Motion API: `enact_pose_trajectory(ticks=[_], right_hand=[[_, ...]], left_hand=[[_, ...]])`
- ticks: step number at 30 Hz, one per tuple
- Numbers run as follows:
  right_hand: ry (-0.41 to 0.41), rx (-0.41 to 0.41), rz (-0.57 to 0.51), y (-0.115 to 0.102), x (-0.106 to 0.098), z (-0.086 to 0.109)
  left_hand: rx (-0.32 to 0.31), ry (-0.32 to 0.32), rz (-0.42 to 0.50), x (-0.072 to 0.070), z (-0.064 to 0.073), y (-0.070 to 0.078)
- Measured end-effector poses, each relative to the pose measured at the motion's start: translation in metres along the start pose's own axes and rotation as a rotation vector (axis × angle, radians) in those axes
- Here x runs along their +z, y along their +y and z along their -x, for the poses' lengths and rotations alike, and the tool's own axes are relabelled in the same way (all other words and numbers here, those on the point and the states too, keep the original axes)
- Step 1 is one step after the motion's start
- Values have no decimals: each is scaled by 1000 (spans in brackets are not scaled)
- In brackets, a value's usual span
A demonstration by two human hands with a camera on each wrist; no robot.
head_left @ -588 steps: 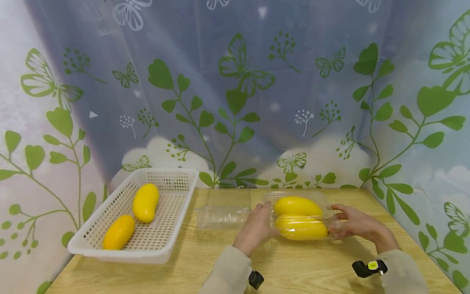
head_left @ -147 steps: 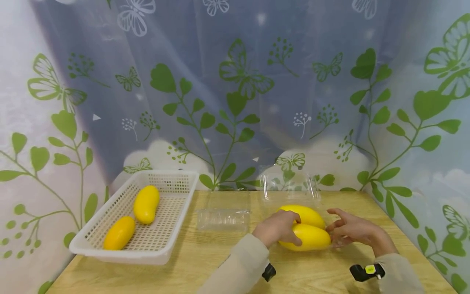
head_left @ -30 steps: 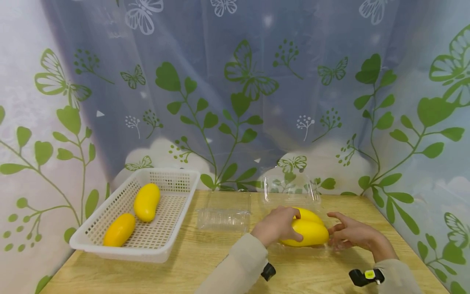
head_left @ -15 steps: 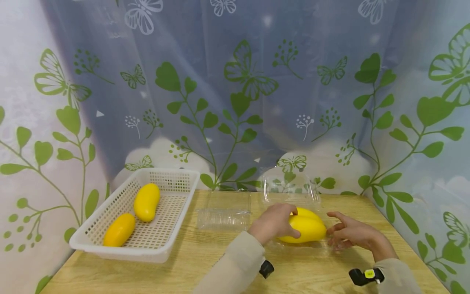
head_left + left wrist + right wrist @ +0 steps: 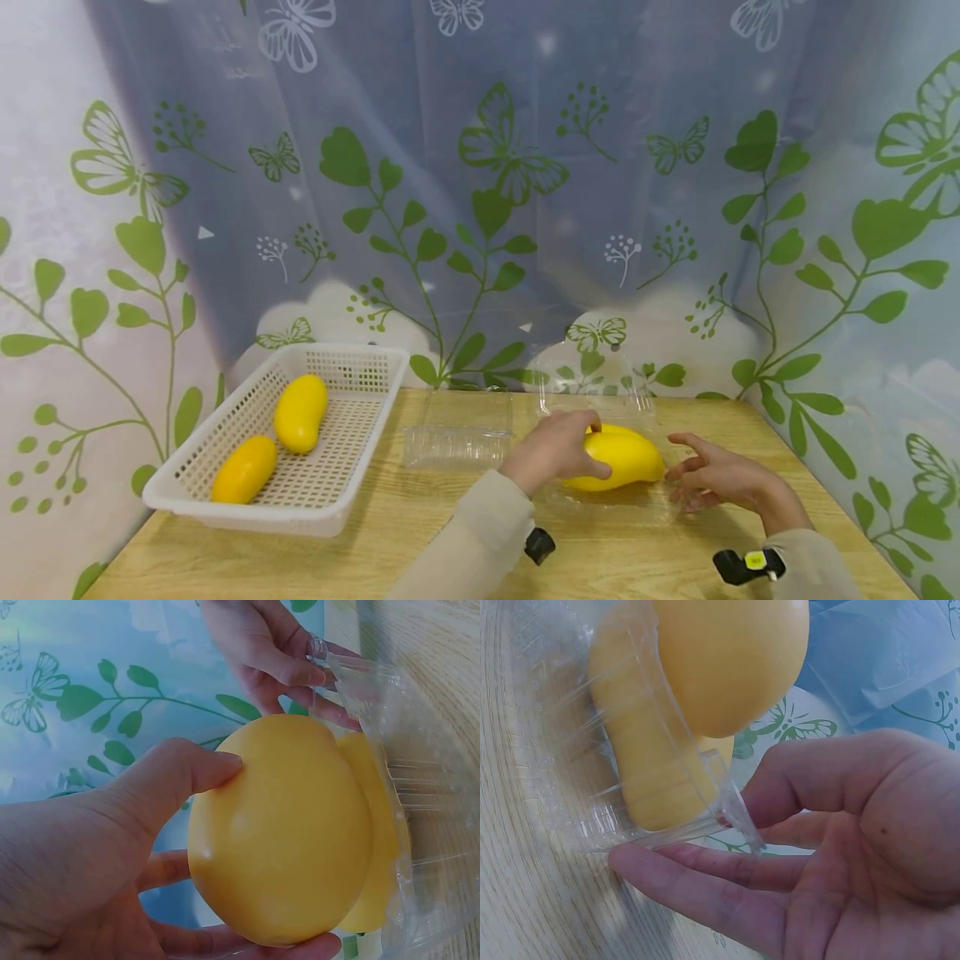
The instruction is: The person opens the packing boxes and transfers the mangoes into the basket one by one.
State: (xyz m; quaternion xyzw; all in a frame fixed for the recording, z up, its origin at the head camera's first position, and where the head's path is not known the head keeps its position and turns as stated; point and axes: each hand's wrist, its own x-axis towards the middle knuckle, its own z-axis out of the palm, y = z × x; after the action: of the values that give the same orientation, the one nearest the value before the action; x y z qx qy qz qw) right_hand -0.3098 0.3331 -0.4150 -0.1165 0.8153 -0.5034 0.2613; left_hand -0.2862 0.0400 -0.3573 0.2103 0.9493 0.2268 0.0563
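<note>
My left hand (image 5: 551, 452) grips a yellow mango (image 5: 281, 832), thumb on one side and fingers on the other. The mango is raised above a clear plastic clamshell box (image 5: 562, 772) whose lid (image 5: 596, 392) stands open at the back. A second mango (image 5: 641, 742) lies inside the box, mostly hidden behind the first in the head view. At the box's right end, my right hand (image 5: 723, 475) pinches the rim between thumb and fingers, as the right wrist view shows.
To the left stands a white perforated basket (image 5: 345, 500) holding two more mangoes (image 5: 300, 412). Between it and my left hand, another clear plastic box (image 5: 456, 442) sits open on the wooden table (image 5: 420, 550). A patterned curtain (image 5: 480, 208) hangs behind.
My left hand has moved up and slightly left with the front mango, uncovering the near side of the box. Earlier, the lid was down over both mangoes; it is open now. The right hand stays.
</note>
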Motion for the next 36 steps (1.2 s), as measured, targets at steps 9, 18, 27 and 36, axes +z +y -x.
enact_pose_trajectory(ticks=[9,18,27,36], right_hand=[[-4,-3,-2,1,-2,-1],[8,4,-1,0,-1,-1],[-1,-3,-10,0,0,0],[3,7,-13,0,0,0]], left_hand=[[-6,-26,41,-4,1,-2],[-4,-38,61,-2,0,-7],[15,-47,106,-5,2,-8],[31,-64,168,-13,4,-10]])
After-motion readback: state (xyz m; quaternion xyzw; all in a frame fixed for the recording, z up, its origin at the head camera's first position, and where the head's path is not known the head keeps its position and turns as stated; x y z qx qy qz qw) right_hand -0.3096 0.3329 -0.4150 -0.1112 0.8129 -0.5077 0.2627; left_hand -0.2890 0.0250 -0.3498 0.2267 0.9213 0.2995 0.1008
